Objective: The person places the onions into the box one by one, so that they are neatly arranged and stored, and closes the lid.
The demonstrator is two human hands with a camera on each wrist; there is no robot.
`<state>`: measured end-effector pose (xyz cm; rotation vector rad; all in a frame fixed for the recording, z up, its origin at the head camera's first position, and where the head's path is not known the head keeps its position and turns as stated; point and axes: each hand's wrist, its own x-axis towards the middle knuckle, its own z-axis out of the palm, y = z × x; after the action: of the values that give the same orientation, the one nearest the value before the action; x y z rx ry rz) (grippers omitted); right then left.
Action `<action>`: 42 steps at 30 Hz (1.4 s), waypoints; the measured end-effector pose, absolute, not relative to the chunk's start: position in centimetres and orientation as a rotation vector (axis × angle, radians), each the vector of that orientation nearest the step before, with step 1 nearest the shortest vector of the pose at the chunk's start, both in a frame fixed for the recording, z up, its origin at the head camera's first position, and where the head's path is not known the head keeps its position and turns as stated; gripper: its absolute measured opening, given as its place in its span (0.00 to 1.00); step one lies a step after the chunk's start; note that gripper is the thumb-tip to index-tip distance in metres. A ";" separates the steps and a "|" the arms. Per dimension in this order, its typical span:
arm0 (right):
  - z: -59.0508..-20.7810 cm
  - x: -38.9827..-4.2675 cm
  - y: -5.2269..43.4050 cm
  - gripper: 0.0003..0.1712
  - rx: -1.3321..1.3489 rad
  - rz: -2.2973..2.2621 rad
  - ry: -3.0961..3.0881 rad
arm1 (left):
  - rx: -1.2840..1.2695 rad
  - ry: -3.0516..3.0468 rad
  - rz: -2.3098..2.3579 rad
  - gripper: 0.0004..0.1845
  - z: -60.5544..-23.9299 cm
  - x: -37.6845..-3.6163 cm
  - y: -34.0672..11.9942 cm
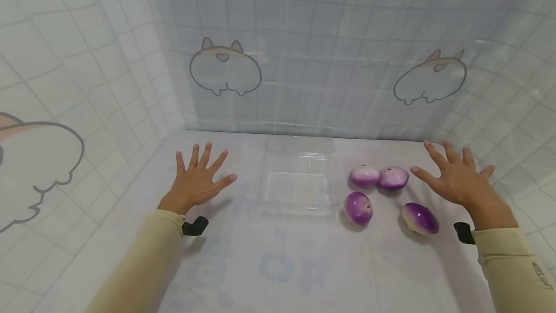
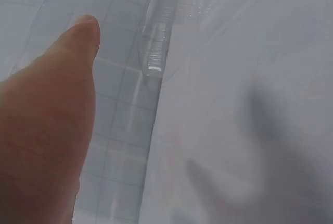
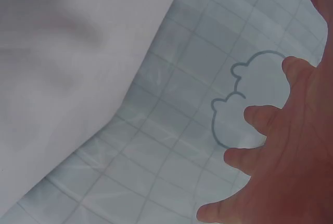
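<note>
My left hand [image 1: 193,185] hovers with spread fingers over the table's left part, holding nothing. Its thumb points toward a clear plastic box [image 1: 297,206], whose lid [image 1: 299,145] is folded back toward the rear wall. In the left wrist view the thumb [image 2: 62,99] is near a ridged clear plastic corner [image 2: 155,52]. My right hand [image 1: 462,180], fingers fanned out and bare of any object, is at the right. Several purple-and-white onions lie between it and the box: a pale pair [image 1: 365,177] side by side, a darker one [image 1: 358,208] in front, and another [image 1: 420,219] nearest the right hand.
A white table [image 1: 234,274] with faint bluish prints carries everything. Grid-patterned sheeting with cartoon animal drawings [image 1: 226,70] rises behind it and along both sides. Dark bands [image 1: 195,226] show at both wrists, beside beige sleeves [image 1: 139,260].
</note>
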<state>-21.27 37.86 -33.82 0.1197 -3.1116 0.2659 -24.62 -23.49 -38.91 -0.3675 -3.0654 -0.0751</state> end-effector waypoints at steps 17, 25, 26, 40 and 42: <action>-34.8 -20.5 37.4 0.50 0.195 0.151 -3.016 | -0.422 -2.989 -0.064 0.47 -40.8 -22.7 -22.7; -35.6 -19.9 37.2 0.48 0.198 0.135 -2.981 | -0.454 -2.964 -0.069 0.46 -42.1 -21.7 -22.0; -35.8 -19.8 37.2 0.48 0.195 0.142 -2.973 | -0.456 -2.963 -0.067 0.47 -42.2 -21.6 -21.9; -37.9 -18.1 36.6 0.46 0.176 0.222 -2.897 | -0.515 -2.930 -0.190 0.46 -43.6 -20.3 -21.2; -38.1 -17.9 36.6 0.46 0.162 0.246 -2.900 | -0.520 -2.943 -0.241 0.46 -44.0 -20.1 -21.0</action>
<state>-17.86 36.61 -38.12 0.1625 -2.8997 0.2458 -20.11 -21.05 -43.95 -0.5201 -2.9430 -0.2415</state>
